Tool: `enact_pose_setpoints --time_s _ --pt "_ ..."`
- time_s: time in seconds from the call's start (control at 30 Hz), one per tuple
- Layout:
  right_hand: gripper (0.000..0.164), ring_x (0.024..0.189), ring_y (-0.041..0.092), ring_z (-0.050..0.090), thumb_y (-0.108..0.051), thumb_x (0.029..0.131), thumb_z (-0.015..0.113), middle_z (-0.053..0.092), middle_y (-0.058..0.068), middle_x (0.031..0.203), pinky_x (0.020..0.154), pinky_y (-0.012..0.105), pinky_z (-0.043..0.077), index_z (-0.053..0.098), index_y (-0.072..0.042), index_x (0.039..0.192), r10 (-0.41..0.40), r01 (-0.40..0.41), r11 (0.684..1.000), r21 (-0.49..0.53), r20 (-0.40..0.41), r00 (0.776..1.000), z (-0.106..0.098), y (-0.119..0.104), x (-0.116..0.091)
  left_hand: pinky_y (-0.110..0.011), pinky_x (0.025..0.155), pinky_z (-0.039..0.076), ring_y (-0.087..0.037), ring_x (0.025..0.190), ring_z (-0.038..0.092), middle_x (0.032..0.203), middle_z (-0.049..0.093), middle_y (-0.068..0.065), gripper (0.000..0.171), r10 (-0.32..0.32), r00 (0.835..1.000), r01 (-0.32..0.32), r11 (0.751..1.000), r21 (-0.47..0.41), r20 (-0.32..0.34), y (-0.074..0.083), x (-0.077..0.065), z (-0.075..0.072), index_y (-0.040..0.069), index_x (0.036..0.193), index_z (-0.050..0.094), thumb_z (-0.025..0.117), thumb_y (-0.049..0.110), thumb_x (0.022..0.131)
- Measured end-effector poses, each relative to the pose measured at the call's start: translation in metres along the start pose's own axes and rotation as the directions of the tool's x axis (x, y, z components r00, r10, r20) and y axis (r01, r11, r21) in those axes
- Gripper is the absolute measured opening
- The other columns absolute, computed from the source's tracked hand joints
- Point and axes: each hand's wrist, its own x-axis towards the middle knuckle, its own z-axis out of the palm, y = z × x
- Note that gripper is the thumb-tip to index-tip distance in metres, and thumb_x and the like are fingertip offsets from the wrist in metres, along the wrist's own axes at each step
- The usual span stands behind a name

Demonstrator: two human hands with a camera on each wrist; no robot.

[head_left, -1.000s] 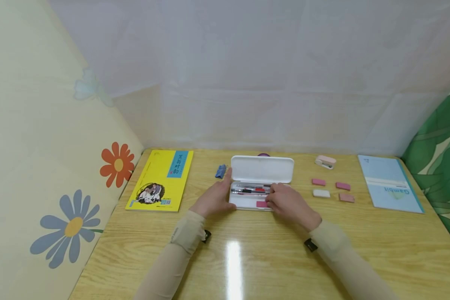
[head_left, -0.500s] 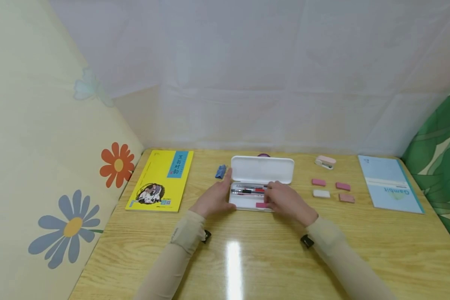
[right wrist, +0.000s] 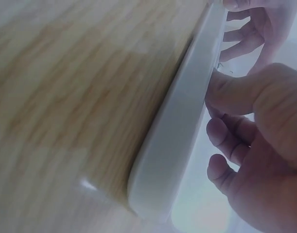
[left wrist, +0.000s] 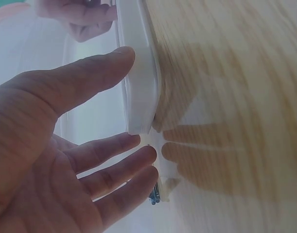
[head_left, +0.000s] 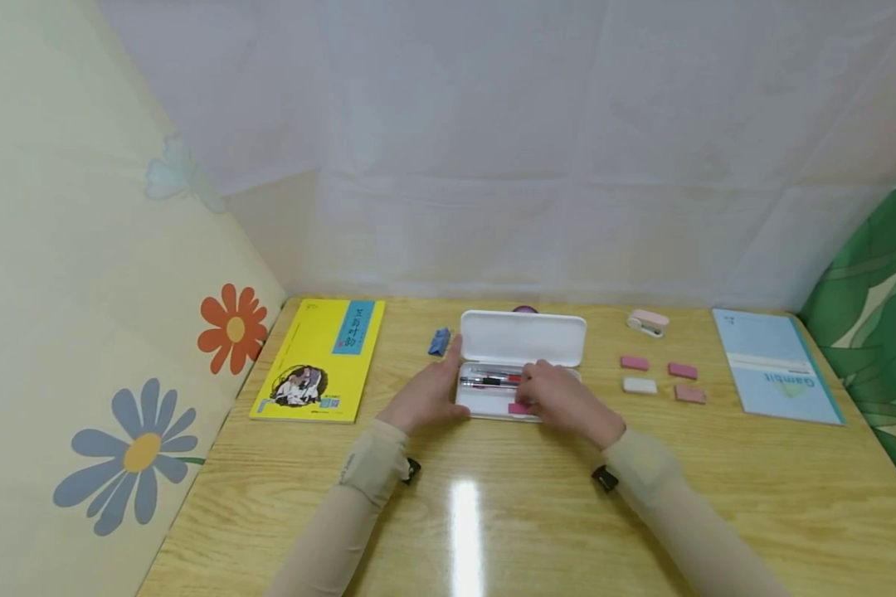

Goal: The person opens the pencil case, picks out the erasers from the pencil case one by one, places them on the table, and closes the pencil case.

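Note:
A white pencil case (head_left: pixel 484 403) lies with its lid up in the middle of the table. Several pens (head_left: pixel 485 381) fill its back part, and a pink eraser (head_left: pixel 518 409) sits near the front wall. My right hand (head_left: pixel 571 402) reaches in and pinches the eraser between thumb and fingertips, hiding the case's right portion. In the right wrist view, the case rim hides the pinch. My left hand (head_left: pixel 427 394) braces the left end with fingers extended. Its thumb (left wrist: pixel 109 68) touches the front wall and its other fingers (left wrist: pixel 121 170) spread by the corner.
Pink erasers (head_left: pixel 683 371), a white eraser (head_left: pixel 640 385) and a pink stapler (head_left: pixel 648 322) lie right of the case. A light blue notebook (head_left: pixel 776 365) is farther right. A small blue object (head_left: pixel 439 342) and a yellow book (head_left: pixel 317 356) lie left. Something purple (head_left: pixel 525 309) peeks above the lid.
My right hand has slid left inside the pencil case, and the pink eraser has shifted slightly left with it. My left hand has stayed in place.

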Motion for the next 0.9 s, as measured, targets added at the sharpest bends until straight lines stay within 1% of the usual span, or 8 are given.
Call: enact_pose_setpoints --time_s 0.1,0.17,0.33,0.43,0.53,0.67,0.8,0.9 --pt "0.014 0.093 0.019 0.056 -0.006 0.083 0.079 0.066 0.001 0.099 0.083 0.035 0.053 0.078 -0.015 0.094 0.031 -0.031 0.999 0.012 0.016 0.999 0.001 -0.001 0.001 -0.046 0.110 0.051 -0.036 0.122 0.064 0.141 0.059 -0.025 0.127 0.004 1.000 -0.004 1.000 0.000 -0.004 0.000 0.001 0.001 0.004 0.163 -0.001 0.090 0.016 0.075" --pt "0.012 0.093 0.020 0.057 -0.008 0.084 0.079 0.065 0.001 0.099 0.082 0.036 0.053 0.076 -0.016 0.093 0.051 -0.051 0.998 0.029 0.013 0.999 0.002 0.000 0.001 -0.046 0.110 0.051 -0.036 0.122 0.064 0.140 0.060 -0.026 0.126 0.005 1.000 -0.005 1.000 0.004 -0.005 -0.001 0.001 0.002 0.004 0.163 0.000 0.090 0.016 0.075" --pt "0.010 0.090 0.019 0.057 -0.014 0.087 0.078 0.065 -0.002 0.094 0.079 0.036 0.052 0.071 -0.020 0.088 0.063 -0.060 0.995 0.080 -0.029 0.998 0.003 0.003 0.001 -0.045 0.110 0.051 -0.036 0.122 0.064 0.141 0.060 -0.025 0.126 0.002 1.000 -0.002 1.000 0.011 -0.001 -0.001 0.002 0.003 0.004 0.163 0.000 0.089 0.016 0.075" --pt "0.010 0.088 0.017 0.058 -0.012 0.087 0.077 0.068 -0.003 0.092 0.081 0.036 0.051 0.072 -0.020 0.090 0.070 -0.063 0.991 0.120 -0.051 0.996 0.002 0.006 0.000 -0.045 0.110 0.051 -0.036 0.123 0.064 0.141 0.060 -0.025 0.126 0.001 1.000 -0.001 1.000 0.006 0.001 -0.002 0.001 0.003 0.005 0.163 0.000 0.090 0.017 0.076" --pt "0.010 0.086 0.017 0.060 -0.009 0.088 0.076 0.071 -0.001 0.091 0.082 0.036 0.053 0.074 -0.016 0.094 0.082 -0.069 0.984 0.165 -0.071 0.994 -0.003 0.009 -0.003 -0.046 0.111 0.050 -0.036 0.123 0.063 0.141 0.060 -0.025 0.126 0.000 1.000 -0.001 1.000 0.004 0.001 -0.002 0.001 0.003 0.004 0.163 0.000 0.090 0.017 0.076" --pt "0.011 0.085 0.015 0.062 -0.009 0.087 0.078 0.073 0.001 0.091 0.080 0.036 0.056 0.075 -0.012 0.097 0.108 -0.086 0.973 0.213 -0.094 0.990 -0.011 0.016 -0.012 -0.046 0.111 0.050 -0.037 0.124 0.063 0.141 0.060 -0.026 0.126 -0.002 1.000 0.002 1.000 0.009 -0.002 -0.003 0.001 0.002 0.004 0.163 0.000 0.090 0.018 0.076" --pt "0.008 0.079 0.013 0.060 -0.009 0.087 0.078 0.073 0.001 0.086 0.073 0.032 0.053 0.076 -0.011 0.094 0.155 -0.123 0.960 0.253 -0.111 0.982 -0.021 0.026 -0.028 -0.046 0.112 0.049 -0.037 0.125 0.062 0.143 0.058 -0.025 0.126 -0.010 1.000 0.010 1.000 0.011 0.000 -0.003 0.000 0.001 0.005 0.163 0.000 0.090 0.019 0.077" --pt "0.006 0.076 0.010 0.057 -0.008 0.088 0.076 0.071 -0.001 0.085 0.069 0.028 0.049 0.075 -0.011 0.093 0.212 -0.180 0.942 0.285 -0.086 0.974 -0.027 0.036 -0.043 -0.046 0.113 0.048 -0.037 0.126 0.062 0.143 0.058 -0.026 0.126 -0.011 1.000 0.011 1.000 0.014 0.003 -0.002 0.000 0.001 0.004 0.163 0.000 0.090 0.019 0.077"
